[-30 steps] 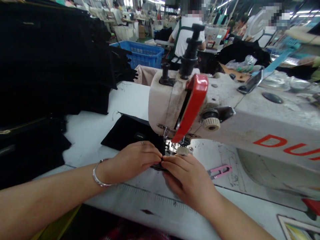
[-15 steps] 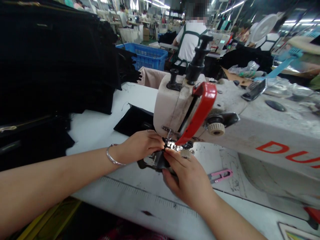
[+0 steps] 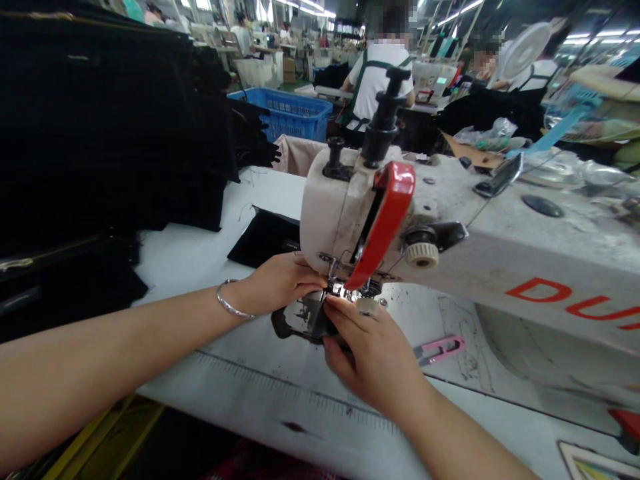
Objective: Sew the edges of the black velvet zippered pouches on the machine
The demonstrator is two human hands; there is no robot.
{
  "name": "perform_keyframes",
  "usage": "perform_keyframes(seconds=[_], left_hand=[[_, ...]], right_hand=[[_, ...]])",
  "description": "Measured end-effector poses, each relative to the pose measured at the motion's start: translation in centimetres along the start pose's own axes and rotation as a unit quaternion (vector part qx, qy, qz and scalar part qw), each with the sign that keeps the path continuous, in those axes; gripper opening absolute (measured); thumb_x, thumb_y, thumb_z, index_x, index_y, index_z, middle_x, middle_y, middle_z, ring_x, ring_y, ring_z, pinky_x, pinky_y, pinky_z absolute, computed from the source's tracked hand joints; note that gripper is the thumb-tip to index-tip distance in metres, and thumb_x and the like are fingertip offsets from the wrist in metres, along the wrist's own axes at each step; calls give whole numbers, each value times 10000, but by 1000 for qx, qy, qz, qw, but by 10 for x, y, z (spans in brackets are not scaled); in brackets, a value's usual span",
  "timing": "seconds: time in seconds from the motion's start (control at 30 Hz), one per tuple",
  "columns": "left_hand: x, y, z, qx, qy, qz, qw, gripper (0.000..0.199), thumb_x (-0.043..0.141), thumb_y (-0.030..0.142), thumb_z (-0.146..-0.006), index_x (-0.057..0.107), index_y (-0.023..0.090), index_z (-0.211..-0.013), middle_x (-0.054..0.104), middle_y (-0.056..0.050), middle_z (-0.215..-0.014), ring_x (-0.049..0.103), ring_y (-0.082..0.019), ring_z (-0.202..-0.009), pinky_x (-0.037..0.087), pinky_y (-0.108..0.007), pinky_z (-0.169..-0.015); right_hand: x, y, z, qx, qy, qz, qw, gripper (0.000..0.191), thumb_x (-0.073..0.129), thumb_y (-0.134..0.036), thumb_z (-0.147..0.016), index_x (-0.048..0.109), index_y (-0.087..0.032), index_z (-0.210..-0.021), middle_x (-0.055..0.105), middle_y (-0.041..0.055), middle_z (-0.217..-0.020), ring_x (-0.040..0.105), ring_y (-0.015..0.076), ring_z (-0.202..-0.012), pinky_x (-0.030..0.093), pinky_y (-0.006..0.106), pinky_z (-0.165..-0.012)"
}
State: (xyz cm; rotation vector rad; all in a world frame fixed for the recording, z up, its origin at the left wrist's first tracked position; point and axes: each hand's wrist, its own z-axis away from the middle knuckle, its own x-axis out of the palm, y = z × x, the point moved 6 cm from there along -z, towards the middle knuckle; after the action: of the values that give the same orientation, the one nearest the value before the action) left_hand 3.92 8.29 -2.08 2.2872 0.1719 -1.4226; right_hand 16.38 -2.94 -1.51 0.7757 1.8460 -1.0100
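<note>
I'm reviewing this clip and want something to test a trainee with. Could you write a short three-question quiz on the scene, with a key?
1. True or false: the black cloth with a small label lies just beyond the left hand.

2. Multiple choice: what colour is the slanted bar on the front of the sewing machine?
A) green
B) red
C) yellow

3. Fill the gap: the pink snips lie beside the ____.

Key:
1. True.
2. B, red.
3. Right hand.
</note>
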Motion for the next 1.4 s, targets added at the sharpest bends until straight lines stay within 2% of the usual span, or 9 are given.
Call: perform_keyframes(seconds=[0.23, 0.4, 0.63, 0.73, 0.83, 0.93, 1.07, 1.27, 1.4], left_hand=[[-2, -1, -5, 0, -5, -7, 1000, 177, 568, 254, -947, 741, 217, -949, 724, -25, -1018, 655, -200, -973, 517, -336, -879], [-8, 15, -2, -20, -37, -26, 999, 165, 566, 184, -927, 722, 211, -974, 718, -33, -1040, 653, -208, -998, 512, -340, -894], [-11, 34, 10, -44, -59, -32, 997, 390, 523, -20, -782, 669, 204, -1066, 685, -48, -1125, 639, -213, -1046, 498, -366, -968], [-13, 36, 7, -50, -71, -16, 996, 433, 501, -46, -772, 668, 193, -1092, 682, -49, -1151, 622, -200, -1095, 470, -345, -1017], [-17, 33, 1, -80, -97, 17, 992, 395, 515, -8, -804, 677, 185, -1108, 683, -48, -1176, 607, -197, -1142, 437, -329, -1059], [-19, 21, -4, -161, -134, 80, 975, 343, 537, 38, -814, 706, 191, -1070, 709, -29, -1136, 636, -192, -1097, 453, -317, -1034], [-20, 8, -10, -259, -182, 145, 937, 349, 551, 20, -744, 745, 179, -986, 747, -10, -1039, 664, -206, -1039, 484, -305, -976], [-28, 24, -19, -256, -220, 125, 933, 360, 508, 43, -776, 746, 194, -1001, 754, 6, -982, 668, -204, -995, 491, -279, -891], [-25, 40, -18, -223, -227, 115, 941, 314, 501, 27, -771, 730, 187, -914, 734, 8, -877, 670, -179, -865, 489, -260, -813]], right_hand=[[-1, 0, 0, 3, -6, 3, 1000, 387, 545, -238, -912, 587, -127, -1280, 608, 118, -1298, 544, 316, -1159, 480, 501, -962], [1, 0, 1, 5, -15, 0, 1000, 387, 538, -241, -917, 584, -120, -1281, 601, 120, -1310, 539, 312, -1165, 479, 501, -963], [2, -1, 1, 1, -17, 1, 1000, 383, 534, -236, -924, 581, -121, -1287, 601, 125, -1310, 540, 308, -1139, 482, 504, -941], [2, -1, 1, 0, -20, 8, 1000, 384, 530, -240, -929, 578, -119, -1291, 599, 123, -1313, 558, 297, -1096, 491, 493, -908], [2, -3, 1, -3, -17, 10, 1000, 361, 511, -235, -941, 589, -129, -1277, 606, 113, -1306, 564, 280, -1059, 489, 479, -897], [4, -10, 0, -35, -21, 6, 999, 389, 463, -219, -961, 550, -127, -1328, 567, 102, -1367, 532, 276, -1113, 470, 461, -933], [8, -17, -1, -53, -58, 18, 997, 513, 482, -232, -934, 435, -143, -1437, 464, 72, -1480, 475, 307, -1188, 440, 496, -940], [2, -13, 0, -24, -49, 3, 999, 391, 510, -199, -892, 580, -165, -1275, 554, 45, -1391, 505, 279, -1097, 426, 477, -931], [1, -10, 2, -22, -51, -4, 998, 456, 515, -205, -900, 516, -167, -1354, 564, 68, -1371, 509, 286, -1080, 428, 487, -918]])
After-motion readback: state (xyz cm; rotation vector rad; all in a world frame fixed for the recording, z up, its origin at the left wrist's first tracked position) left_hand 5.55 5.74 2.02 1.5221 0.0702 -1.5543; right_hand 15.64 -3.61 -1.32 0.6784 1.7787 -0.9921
